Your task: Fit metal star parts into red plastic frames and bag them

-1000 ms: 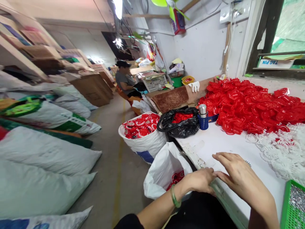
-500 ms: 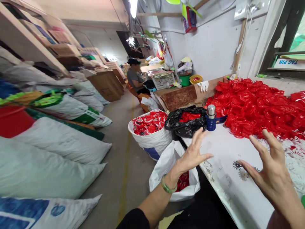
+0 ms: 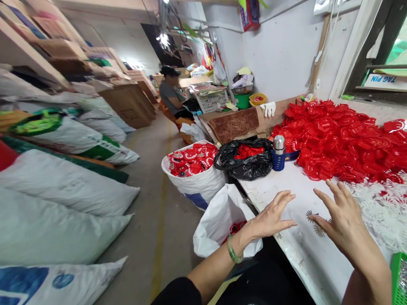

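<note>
My left hand (image 3: 270, 216), a green bangle at its wrist, is raised over the near edge of the white table (image 3: 305, 254), fingers spread and holding nothing. My right hand (image 3: 341, 216) hovers over the tabletop with its fingers apart, also bare. Near its thumb lie a black spiky piece (image 3: 310, 215) and a pale one (image 3: 319, 230). Red plastic pieces (image 3: 337, 140) form a big heap behind, with white spiky pieces (image 3: 378, 207) to the right. Below my left forearm stands an open white sack (image 3: 206, 233) with red pieces inside.
A blue bottle (image 3: 279, 159) and a black bag (image 3: 248, 167) stand at the table's far left end. Beside them is a full sack (image 3: 197, 184). A green basket (image 3: 397, 275) sits at lower right. Stuffed sacks (image 3: 57, 220) lie left; a person (image 3: 171, 93) sits farther back.
My hands have come closer together, the left moving right and the right moving left. The view has shifted, bringing more of the green basket into sight.
</note>
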A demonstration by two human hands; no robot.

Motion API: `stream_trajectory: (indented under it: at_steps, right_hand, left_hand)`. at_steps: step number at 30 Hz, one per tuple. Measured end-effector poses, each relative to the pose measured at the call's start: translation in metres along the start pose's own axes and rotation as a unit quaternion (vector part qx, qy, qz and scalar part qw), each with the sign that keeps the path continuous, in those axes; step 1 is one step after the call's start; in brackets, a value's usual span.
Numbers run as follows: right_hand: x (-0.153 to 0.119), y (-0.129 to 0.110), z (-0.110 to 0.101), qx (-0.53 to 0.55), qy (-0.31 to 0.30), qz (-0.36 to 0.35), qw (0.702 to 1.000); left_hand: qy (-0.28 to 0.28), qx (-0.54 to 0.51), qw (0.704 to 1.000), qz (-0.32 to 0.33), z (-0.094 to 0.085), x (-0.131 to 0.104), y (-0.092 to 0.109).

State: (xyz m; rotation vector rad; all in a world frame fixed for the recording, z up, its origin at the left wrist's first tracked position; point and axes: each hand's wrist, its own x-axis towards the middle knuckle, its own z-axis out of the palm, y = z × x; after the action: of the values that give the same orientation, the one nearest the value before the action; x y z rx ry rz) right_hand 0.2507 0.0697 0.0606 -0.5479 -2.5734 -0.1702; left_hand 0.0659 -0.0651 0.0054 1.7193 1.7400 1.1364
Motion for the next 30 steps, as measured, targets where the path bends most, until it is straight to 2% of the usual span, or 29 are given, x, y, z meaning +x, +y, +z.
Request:
stream_trajectory:
  at_steps: [3, 8, 13, 16, 19, 25, 28, 30]
  right_hand:
    - [0.0, 0.004, 0.0, 0.02, 0.015, -0.025, 0.999]
    - [-0.001, 0.01, 0.004, 0.009, 0.009, 0.006, 1.0]
    - [-0.003, 0.02, 0.007, 0.017, 0.013, -0.005, 1.0]
    - [-0.006, 0.024, 0.008, 0.007, -0.011, 0.0, 1.0]
    - [-0.007, 0.024, 0.009, 0.015, -0.032, -0.008, 0.999]
    - [-0.008, 0.023, 0.015, 0.019, -0.032, -0.014, 0.999]
    - [-0.006, 0.025, 0.015, 0.026, -0.008, -0.013, 1.0]
    - [0.0, 0.024, 0.012, 0.031, 0.03, -0.003, 0.999]
  left_hand:
    - [-0.023, 0.025, 0.999, 0.012, 0.001, 0.001, 0.001]
    - [-0.083, 0.065, 0.994, 0.018, 0.0, -0.002, 0.002]
    - [-0.194, 0.112, 0.975, -0.008, 0.001, -0.003, -0.001]
    - [-0.239, 0.15, 0.959, -0.032, 0.004, -0.004, -0.003]
    - [-0.244, 0.161, 0.955, -0.047, 0.007, -0.006, -0.004]
    - [-0.242, 0.155, 0.957, -0.04, 0.005, -0.004, -0.003]
    - [-0.233, 0.177, 0.956, -0.039, -0.008, 0.007, 0.005]
    - [-0.192, 0.208, 0.959, -0.031, -0.024, 0.02, 0.017]
